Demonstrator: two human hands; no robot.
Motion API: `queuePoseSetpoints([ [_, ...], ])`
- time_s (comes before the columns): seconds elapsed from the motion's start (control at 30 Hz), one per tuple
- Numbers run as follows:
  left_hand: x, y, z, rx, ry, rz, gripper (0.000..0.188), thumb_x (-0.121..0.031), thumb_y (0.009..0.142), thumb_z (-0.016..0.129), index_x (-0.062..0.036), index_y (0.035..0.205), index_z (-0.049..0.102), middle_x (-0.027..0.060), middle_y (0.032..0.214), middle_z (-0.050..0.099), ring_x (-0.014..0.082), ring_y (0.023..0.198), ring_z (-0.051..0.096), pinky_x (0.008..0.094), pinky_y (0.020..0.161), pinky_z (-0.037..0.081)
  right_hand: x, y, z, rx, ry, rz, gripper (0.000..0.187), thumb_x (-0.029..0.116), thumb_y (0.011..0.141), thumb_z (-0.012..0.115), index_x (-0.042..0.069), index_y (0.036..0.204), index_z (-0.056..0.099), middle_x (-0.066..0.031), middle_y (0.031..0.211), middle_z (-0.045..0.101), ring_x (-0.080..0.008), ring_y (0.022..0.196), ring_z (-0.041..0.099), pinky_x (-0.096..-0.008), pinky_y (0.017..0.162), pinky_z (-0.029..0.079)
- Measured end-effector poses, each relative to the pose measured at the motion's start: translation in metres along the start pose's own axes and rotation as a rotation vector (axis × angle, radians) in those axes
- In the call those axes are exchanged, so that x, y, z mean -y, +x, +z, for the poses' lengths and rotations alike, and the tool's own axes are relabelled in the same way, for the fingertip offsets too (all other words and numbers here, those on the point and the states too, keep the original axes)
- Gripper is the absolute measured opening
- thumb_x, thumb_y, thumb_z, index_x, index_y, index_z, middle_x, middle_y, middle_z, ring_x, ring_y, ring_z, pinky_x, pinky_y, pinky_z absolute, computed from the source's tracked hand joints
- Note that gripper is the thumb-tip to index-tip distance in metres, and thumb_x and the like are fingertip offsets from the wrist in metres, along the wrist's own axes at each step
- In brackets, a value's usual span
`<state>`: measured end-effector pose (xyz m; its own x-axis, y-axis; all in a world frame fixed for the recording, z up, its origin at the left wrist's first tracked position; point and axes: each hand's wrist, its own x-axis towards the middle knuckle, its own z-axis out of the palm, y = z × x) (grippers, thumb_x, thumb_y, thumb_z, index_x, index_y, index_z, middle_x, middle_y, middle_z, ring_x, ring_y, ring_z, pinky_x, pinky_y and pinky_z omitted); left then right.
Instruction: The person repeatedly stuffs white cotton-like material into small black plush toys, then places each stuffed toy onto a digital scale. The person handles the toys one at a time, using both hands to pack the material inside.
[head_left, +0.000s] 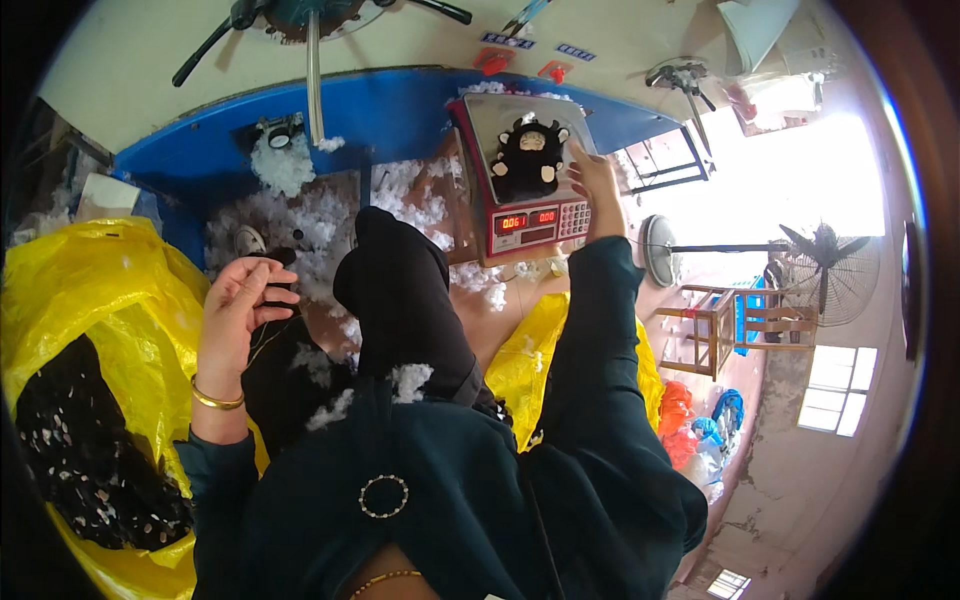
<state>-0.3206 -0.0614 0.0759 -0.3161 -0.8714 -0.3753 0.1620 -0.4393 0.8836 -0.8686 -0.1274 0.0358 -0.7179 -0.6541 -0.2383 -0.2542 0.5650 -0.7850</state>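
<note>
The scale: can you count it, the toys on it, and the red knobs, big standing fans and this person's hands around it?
Scale: 1
Black plush toy: 1
Red knobs: 2
Standing fan: 1
Hands, left hand and right hand: 2
Total: 7

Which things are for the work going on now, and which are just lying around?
In the work:
- black plush toy
- red digital scale under it
- right hand beside it
- left hand, seemingly holding a small black piece

Just around:
- pedestal fan
- wooden chair
</note>
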Motion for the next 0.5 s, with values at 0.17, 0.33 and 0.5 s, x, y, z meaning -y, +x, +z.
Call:
queuePoseSetpoints([
  [0.17,-0.002,-0.016,-0.017,-0.120,-0.074,0.041,0.022,-0.020,0.098,0.051,-0.0033,0.110,0.058,0.0113,0.100,0.066,0.0151,0.082,0.066,0.0239,0.070,0.055,-0.023,0.008,-0.039,-0.123,0.264,0.157,0.071,0.057,0.075,0.071,0.002,0.118,0.059,-0.0157,0.097,0.062,-0.0258,0.087,0.063,-0.0373,0.068,0.049],
  [0.33,0.000,-0.021,-0.019,-0.147,-0.102,0.099,0.022,-0.021,0.098,0.051,-0.0027,0.108,0.058,0.0111,0.098,0.066,0.0146,0.080,0.065,0.0237,0.070,0.054,0.019,0.003,0.008,0.274,0.165,0.166,0.065,0.051,0.068,0.078,0.005,0.112,0.064,-0.0144,0.098,0.064,-0.0224,0.094,0.060,-0.0349,0.079,0.049],
  [0.5,0.004,-0.020,0.006,-0.025,-0.044,0.049,0.021,-0.022,0.099,0.049,-0.0057,0.109,0.058,0.0105,0.100,0.066,0.0155,0.084,0.064,0.0259,0.073,0.053,0.045,-0.029,0.128,0.614,-0.235,-0.221,0.062,0.035,0.059,0.085,-0.005,0.103,0.066,-0.0155,0.099,0.067,-0.0158,0.078,0.065,-0.0310,0.071,0.052],
])
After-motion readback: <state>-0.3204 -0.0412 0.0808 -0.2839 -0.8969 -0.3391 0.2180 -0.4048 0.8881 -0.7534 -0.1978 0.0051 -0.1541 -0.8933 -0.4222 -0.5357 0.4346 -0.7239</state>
